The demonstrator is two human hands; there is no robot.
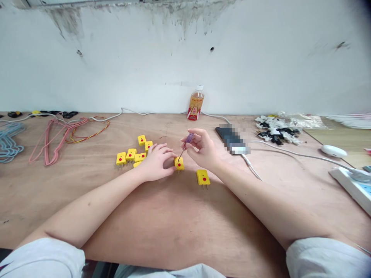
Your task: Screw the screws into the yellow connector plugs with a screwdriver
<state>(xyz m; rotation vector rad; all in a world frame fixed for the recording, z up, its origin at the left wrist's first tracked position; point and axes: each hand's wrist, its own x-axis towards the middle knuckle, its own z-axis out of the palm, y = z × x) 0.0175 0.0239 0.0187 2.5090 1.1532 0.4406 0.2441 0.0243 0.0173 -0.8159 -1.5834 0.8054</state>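
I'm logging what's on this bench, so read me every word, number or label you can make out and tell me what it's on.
Orange label on the plastic drink bottle: printed characters, too small and blurred to read.
Yellow plugs: a red dot on each, no legible text.
Phone: blurred out, nothing readable.
White power strip: no legible marking.
Nothing else can be read.
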